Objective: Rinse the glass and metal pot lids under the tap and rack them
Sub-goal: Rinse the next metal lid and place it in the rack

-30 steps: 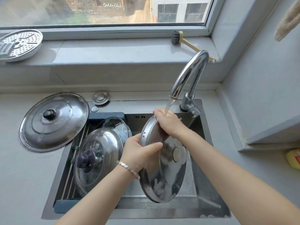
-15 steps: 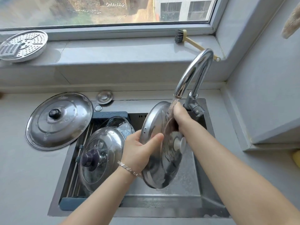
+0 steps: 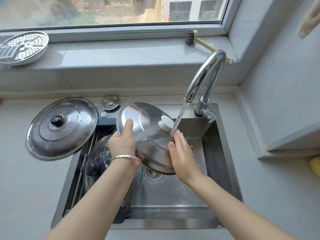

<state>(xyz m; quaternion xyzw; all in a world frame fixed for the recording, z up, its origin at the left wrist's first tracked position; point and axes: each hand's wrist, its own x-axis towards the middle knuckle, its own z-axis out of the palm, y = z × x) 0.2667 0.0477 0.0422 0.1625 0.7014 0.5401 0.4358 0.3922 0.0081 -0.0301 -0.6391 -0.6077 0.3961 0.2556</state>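
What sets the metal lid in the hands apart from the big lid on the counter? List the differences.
The held lid has a white knob; the counter lid a black one. The held lid is tilted over the sink, gripped by the left hand; the counter lid lies flat, untouched. The counter lid looks larger. Both are shiny metal.

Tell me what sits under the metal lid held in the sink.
Below the metal lid, the wet floor of the sink shows the drain, only in part: the lid's lower rim covers the drain's far side and the floor beyond it.
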